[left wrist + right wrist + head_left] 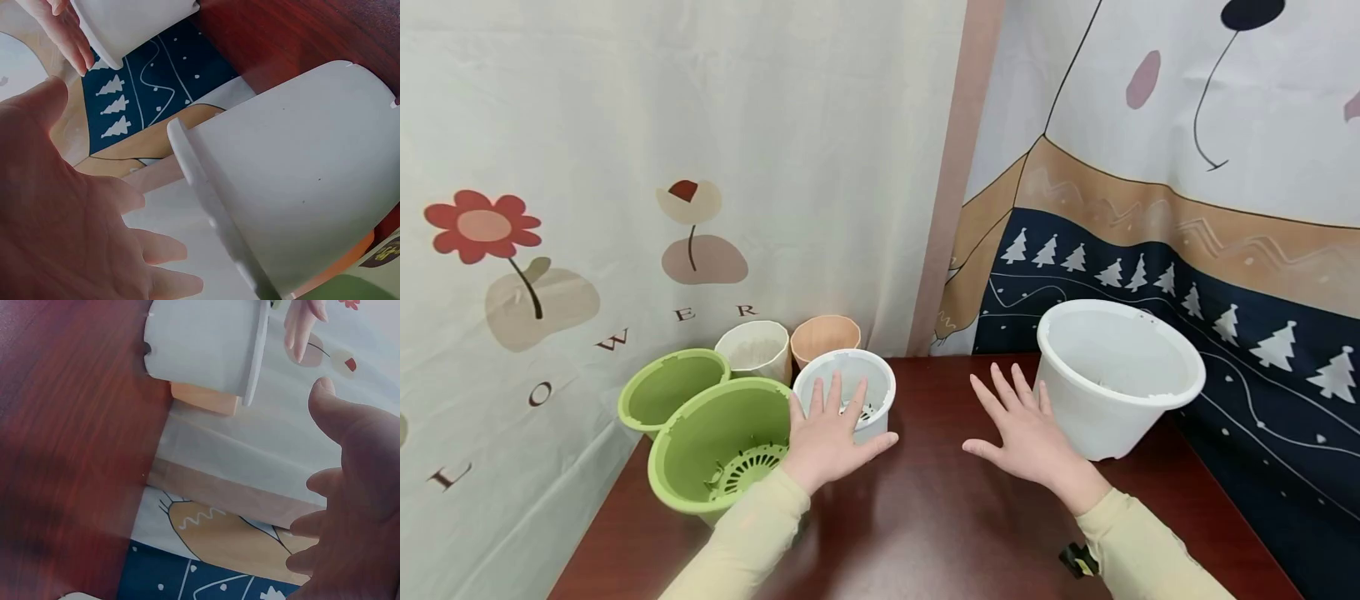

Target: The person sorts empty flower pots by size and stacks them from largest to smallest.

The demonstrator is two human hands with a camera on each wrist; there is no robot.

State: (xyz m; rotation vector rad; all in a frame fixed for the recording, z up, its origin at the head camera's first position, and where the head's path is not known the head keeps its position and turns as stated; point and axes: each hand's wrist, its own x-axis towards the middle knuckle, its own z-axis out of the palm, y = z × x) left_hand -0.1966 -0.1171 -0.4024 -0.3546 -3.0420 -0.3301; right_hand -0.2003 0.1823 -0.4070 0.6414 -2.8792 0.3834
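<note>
Fingers spread and straight, my left hand (829, 442) hovers over the near side of a small white plastic flowerpot (874, 427), overlapping its opening in the head view. The left wrist view shows the palm (69, 212) facing that pot's rim, holding nothing. A large green pot (696, 429) with a slotted bottom stands just left of this hand. My right hand (1033, 442) is also spread and holds nothing, its fingers pointing forward beside a large white pot (1090, 417). In the right wrist view its thumb (325, 403) stands apart from the fingers.
Behind the large green pot are a smaller green pot (670, 387), a cream pot (756, 350) and an orange pot (826, 337). Printed curtains (820, 167) hang along the back and right of the dark red table (925, 500). A small black item (1078, 560) shows by my right sleeve.
</note>
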